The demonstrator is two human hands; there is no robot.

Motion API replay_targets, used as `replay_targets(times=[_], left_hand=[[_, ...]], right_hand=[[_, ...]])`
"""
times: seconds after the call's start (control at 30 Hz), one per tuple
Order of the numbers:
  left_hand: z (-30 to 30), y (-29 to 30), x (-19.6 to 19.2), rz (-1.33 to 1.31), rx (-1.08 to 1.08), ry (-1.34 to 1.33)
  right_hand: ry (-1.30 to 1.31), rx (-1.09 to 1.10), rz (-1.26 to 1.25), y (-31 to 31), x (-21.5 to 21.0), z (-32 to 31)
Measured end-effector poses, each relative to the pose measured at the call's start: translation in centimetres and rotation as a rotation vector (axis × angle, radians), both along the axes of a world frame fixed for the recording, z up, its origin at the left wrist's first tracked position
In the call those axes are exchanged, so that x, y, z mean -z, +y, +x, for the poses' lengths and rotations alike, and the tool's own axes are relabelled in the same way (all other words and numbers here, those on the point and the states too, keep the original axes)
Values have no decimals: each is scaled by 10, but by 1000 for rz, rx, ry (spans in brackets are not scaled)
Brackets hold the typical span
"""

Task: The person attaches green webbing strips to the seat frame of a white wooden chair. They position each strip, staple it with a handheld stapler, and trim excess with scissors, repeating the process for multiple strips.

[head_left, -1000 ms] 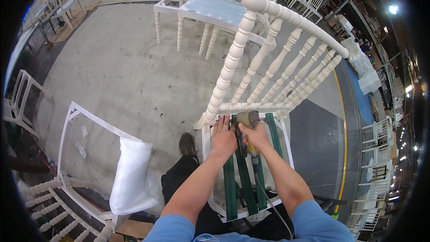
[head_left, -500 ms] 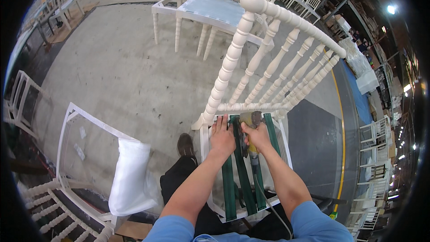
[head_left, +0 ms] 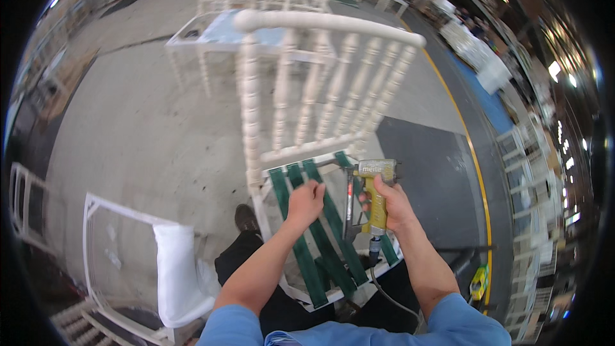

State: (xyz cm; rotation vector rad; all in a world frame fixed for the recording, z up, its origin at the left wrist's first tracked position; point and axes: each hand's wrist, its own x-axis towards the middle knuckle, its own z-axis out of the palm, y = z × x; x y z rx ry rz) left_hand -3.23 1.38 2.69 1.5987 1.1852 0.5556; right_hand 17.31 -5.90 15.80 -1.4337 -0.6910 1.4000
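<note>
My right hand [head_left: 395, 206] grips the yellow handle of a pneumatic staple gun [head_left: 378, 176], held above the right side of a white chair frame [head_left: 261, 211]. An air hose [head_left: 384, 291] runs down from the handle. My left hand [head_left: 306, 204] is closed, fingers curled, over the green webbing straps [head_left: 323, 237]; what it holds, if anything, is hidden. Several straps run lengthwise across the open seat frame. The chair's turned-spindle back [head_left: 333, 20] rises beyond the seat, slightly blurred.
At the left stands another white chair frame [head_left: 122, 210] with a white wrapped roll [head_left: 176, 269] over it. More white chairs [head_left: 237, 32] stand ahead, others [head_left: 532, 160] along the right. A yellow-green object [head_left: 478, 283] lies by the yellow floor line [head_left: 479, 173].
The staple gun has been lifted off the straps and turned upright, to the right. My left hand has gone from flat on a strap to curled. The view has shifted.
</note>
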Motion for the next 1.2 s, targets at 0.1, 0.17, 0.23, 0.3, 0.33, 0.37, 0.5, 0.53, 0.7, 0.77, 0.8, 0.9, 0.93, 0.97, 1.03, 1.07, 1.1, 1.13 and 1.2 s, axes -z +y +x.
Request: replay_targets(times=[0.1, 0.17, 0.23, 0.3, 0.33, 0.37, 0.5, 0.53, 0.7, 0.77, 0.8, 0.9, 0.93, 0.97, 1.03, 1.07, 1.1, 1.13, 1.2], left_hand=[[35, -70, -38, -805, 234, -759], [55, -119, -62, -917, 140, -982], [59, -152, -80, -901, 204, -1104], [63, -186, -92, -927, 244, -1145], [66, -204, -98, -941, 215, -1147], [69, -221, -104, -946, 177, -1148], [67, -258, -140, -844, 358, -939], [67, -261, -151, -813, 424, -897], [94, -291, -171, -1089, 440, -955], [105, -299, -166, -1137, 342, -902], [108, -304, -163, -1105, 275, -873], [108, -309, -155, -999, 259, -782], [103, -310, -153, -1003, 286, -809], [99, -307, -153, -1014, 157, -786], [89, -306, -151, -991, 125, -749], [88, -303, -148, -993, 110, -774], [84, -301, -145, -957, 89, -753], [83, -298, -141, -984, 71, -793], [80, -292, -132, -1027, 49, -818]], right_hand=[[120, 62, 33, -50, -15, 21], [273, 109, -42, -84, -20, 34], [510, -24, 148, -123, -19, 50], [744, -127, 143, -150, -12, 68], [713, -127, 197, -164, -7, 72], [690, -134, 266, -175, -4, 74], [988, -26, 470, -206, -2, 67], [1002, -17, 586, -207, -5, 63], [666, -35, 419, -245, -7, 105], [343, -21, 205, -269, 0, 127], [17, -2, 16, -280, 5, 144], [-408, 338, -61, -369, 30, 203], [-740, 495, -195, -406, 37, 232], [-899, 716, -353, -441, 43, 256], [-913, 1133, -525, -516, 54, 296], [-963, 1237, -647, -547, 58, 315], [-1010, 1307, -789, -573, 61, 330], [-1036, 1330, -874, -592, 66, 339], [-1081, 1297, -881, -611, 75, 355]])
